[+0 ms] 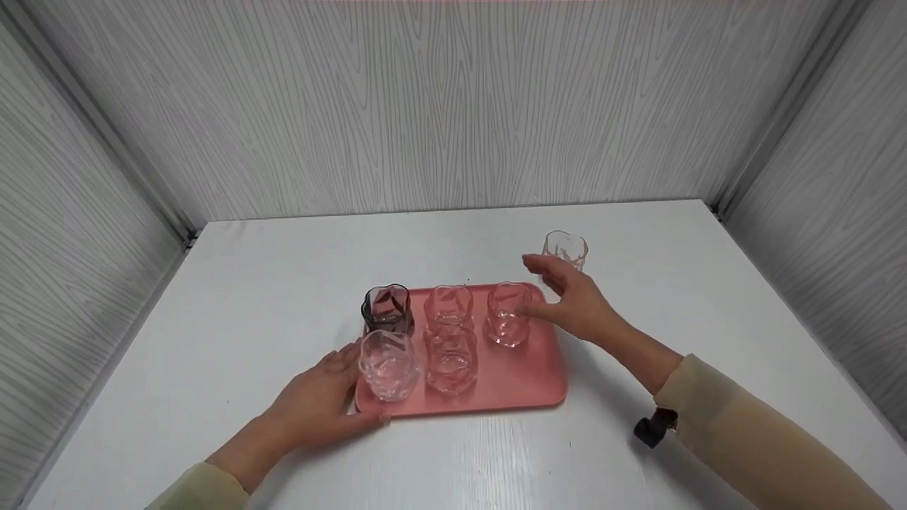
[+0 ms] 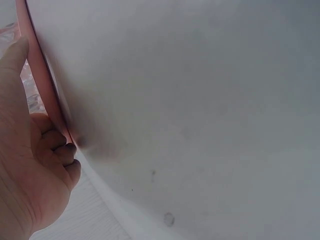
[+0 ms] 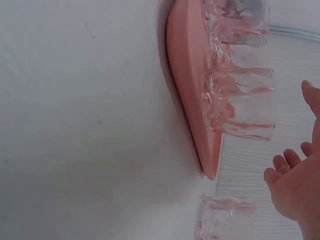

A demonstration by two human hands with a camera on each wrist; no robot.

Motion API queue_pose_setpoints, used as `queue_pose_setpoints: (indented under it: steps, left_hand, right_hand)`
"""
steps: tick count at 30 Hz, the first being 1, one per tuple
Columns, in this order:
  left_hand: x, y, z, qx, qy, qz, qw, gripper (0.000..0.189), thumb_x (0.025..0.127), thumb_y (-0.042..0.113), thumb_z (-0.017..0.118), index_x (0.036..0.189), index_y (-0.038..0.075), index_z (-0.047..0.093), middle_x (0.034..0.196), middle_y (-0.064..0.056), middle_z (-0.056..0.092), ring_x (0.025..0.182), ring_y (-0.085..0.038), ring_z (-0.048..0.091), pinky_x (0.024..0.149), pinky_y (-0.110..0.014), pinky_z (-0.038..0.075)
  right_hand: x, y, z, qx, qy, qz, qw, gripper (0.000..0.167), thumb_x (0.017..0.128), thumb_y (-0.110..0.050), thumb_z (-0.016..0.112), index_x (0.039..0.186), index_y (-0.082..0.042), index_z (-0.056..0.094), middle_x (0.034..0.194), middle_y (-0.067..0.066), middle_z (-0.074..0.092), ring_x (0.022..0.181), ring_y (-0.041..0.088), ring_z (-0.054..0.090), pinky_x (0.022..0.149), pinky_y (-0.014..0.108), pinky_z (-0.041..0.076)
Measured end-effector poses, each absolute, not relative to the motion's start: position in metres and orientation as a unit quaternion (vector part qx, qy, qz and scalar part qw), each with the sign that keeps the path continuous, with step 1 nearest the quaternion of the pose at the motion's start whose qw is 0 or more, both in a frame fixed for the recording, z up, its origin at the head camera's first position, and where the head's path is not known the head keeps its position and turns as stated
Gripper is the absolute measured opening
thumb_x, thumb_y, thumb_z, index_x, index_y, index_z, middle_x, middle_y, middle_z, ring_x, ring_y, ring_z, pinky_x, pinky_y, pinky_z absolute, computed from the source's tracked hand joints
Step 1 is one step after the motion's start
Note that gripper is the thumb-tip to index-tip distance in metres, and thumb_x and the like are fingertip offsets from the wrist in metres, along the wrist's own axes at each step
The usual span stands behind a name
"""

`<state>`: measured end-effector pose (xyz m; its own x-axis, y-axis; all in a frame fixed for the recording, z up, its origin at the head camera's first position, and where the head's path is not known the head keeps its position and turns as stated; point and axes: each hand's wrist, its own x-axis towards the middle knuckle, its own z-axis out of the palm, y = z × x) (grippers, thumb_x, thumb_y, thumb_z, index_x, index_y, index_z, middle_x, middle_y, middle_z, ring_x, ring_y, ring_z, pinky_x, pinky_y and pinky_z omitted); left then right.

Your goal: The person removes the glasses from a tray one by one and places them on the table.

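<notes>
A pink tray [image 1: 521,379] carries several faceted drinking glasses. A dark tinted glass [image 1: 387,304] stands at its back left, a clear glass [image 1: 388,365] in front of that. Two more clear glasses line the middle column, and another clear glass [image 1: 507,319] is at the back right. My left hand [image 1: 319,400] grips the tray's front left corner, thumb on the front rim and fingers curled at the left side. My right hand [image 1: 577,301] hovers, fingers spread, over the tray's right edge; its thumb overlaps the back right glass in the head view, while the right wrist view shows a gap.
Behind my right hand, one clear glass [image 1: 567,246] stands on the white table [image 1: 283,269], off the tray. Pale wood-grain panels [image 1: 453,106] rise at the back and both sides. A black clip-like piece [image 1: 655,427] hangs at my right sleeve.
</notes>
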<state>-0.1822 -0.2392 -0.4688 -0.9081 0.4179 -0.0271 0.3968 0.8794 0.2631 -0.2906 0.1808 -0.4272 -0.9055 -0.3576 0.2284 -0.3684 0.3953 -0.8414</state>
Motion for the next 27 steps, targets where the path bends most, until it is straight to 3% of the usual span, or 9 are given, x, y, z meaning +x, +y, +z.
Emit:
queue_pose_setpoints:
  steps: [9,27]
  left_hand:
    - [-0.183,-0.241,-0.471,0.220,0.966,0.132,0.025,0.108,0.089,0.082,0.060,0.165,0.009,0.038,0.168,-0.016,0.037,0.152,-0.040,0.040,0.115,-0.058,0.045]
    - [-0.183,-0.242,-0.472,0.226,0.965,0.130,0.024,0.109,0.090,0.084,0.057,0.165,0.008,0.037,0.170,-0.015,0.035,0.153,-0.039,0.038,0.116,-0.058,0.043]
  right_hand:
    - [-0.288,0.170,-0.444,0.209,-0.834,0.510,-0.033,0.089,0.083,-0.024,0.095,0.157,-0.006,0.049,0.155,0.012,0.054,0.147,0.027,0.047,0.124,0.043,0.035]
    - [-0.285,0.163,-0.450,0.185,-0.845,0.498,-0.060,0.086,0.084,-0.026,0.093,0.157,-0.010,0.050,0.148,0.007,0.061,0.139,0.028,0.055,0.119,0.046,0.044]
